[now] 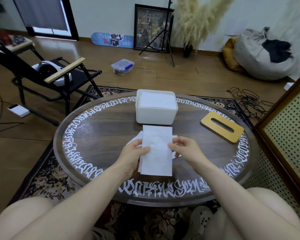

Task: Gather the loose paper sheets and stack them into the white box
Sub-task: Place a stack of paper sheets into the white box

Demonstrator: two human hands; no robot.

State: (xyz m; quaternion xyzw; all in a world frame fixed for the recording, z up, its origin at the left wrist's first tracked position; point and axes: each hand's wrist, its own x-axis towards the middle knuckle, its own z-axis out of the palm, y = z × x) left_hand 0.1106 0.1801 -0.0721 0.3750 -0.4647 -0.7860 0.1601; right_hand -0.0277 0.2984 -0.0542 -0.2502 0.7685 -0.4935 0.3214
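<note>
Left hand (134, 153) and right hand (184, 147) each pinching paper sheets (157, 149) by side edges, just short of white box (156, 113) (already holding paper), grip closed on stack, above tabletop (100, 135)

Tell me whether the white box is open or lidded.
Open: the white box has no lid on, paper shows inside, and its wooden slotted lid lies beside it on the table.

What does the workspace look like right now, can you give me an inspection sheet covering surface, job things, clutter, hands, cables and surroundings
Surface: round dark table with white lettering around its rim.
Job's things: white box already holding sheets; paper sheets in hand, more loose beneath.
Clutter: wooden slotted lid right of the box.
Grippers: left hand and right hand each pinch a side of the sheets.
Cables: tangled black cable on the floor.
Surroundings: folding chair, clear container, tripod, beanbag.
</note>
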